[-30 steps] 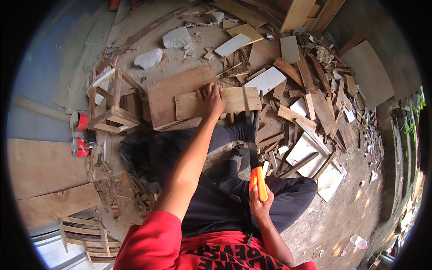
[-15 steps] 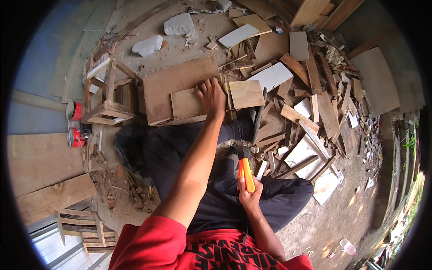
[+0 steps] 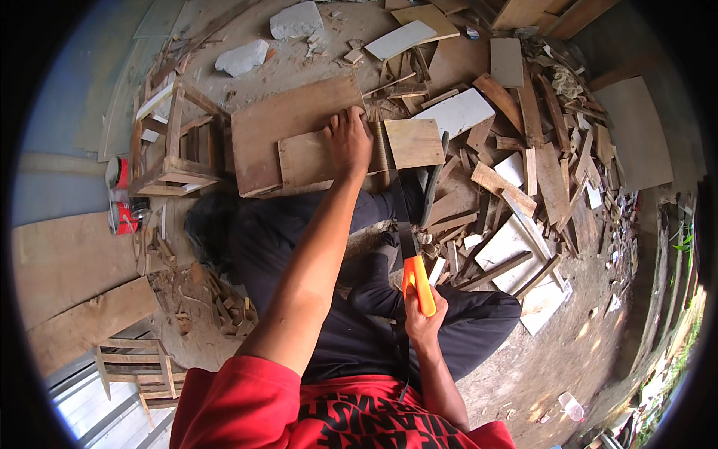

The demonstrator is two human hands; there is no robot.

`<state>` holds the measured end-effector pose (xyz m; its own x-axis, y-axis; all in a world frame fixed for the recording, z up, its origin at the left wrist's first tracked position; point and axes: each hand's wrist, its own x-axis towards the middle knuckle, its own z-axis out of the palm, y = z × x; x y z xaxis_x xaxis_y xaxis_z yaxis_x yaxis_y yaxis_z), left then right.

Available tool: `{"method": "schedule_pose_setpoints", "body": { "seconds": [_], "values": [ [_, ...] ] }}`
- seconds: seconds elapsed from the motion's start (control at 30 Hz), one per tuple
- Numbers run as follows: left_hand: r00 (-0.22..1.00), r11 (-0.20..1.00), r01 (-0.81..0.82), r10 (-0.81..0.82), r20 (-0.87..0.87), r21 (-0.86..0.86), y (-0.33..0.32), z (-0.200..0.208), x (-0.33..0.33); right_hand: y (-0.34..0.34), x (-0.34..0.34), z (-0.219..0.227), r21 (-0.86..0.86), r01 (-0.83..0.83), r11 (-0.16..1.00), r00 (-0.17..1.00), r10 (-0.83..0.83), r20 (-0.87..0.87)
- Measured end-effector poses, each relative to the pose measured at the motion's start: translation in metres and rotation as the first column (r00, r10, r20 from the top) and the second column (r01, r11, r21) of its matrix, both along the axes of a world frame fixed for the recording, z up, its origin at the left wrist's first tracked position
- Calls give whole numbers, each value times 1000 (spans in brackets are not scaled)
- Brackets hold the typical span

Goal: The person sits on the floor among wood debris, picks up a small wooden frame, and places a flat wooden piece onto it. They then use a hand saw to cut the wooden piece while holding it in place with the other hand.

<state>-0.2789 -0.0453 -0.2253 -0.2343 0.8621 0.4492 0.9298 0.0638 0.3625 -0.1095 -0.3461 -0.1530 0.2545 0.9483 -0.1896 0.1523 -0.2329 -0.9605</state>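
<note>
Board (image 3: 318, 157): stiff, light, lying on ground across bigger panel (image 3: 288, 123); my left hand (image 3: 350, 141) flat, pinning its right end. Saw (image 3: 416, 273): right hand (image 3: 423, 318) closed round orange handle.

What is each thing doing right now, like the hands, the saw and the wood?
Left hand: pressed flat on the plank.
Right hand: closed round the saw's orange handle.
Handsaw: upright, blade reaching up to the plank.
Plank: lying flat on the big board, held down.
Big board: flat on the ground.
Wooden stool frame: standing apart, untouched.
</note>
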Motion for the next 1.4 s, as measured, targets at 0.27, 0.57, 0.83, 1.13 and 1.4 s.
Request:
{"method": "schedule_pose_setpoints", "body": {
  "seconds": [0.27, 0.57, 0.83, 1.13, 1.4],
  "values": [
    [1000, 1000, 15, -15, -8, 22, 4, -8, -4, 4, -3, 8, -10, -22, 1000, 999, 22, 33],
    [999, 1000, -13, 13, -44, 7, 1, -6, -2, 3, -6, 9, 1, -34, 999, 998, 34, 60],
    [998, 1000, -20, 19, -64, -2, 2, -10, -3, 4, -4, 8, 32, -46, 998, 991, 42, 129],
    [999, 999, 34, -34, -39, -19, 3, -7, -4, 1, -10, 11, 40, -13, 999, 992, 8, 129],
    [998, 1000, -5, 6, -54, 13, 4, -13, -4, 1, -14, 9, 4, -29, 1000, 993, 28, 112]
  ]
}}
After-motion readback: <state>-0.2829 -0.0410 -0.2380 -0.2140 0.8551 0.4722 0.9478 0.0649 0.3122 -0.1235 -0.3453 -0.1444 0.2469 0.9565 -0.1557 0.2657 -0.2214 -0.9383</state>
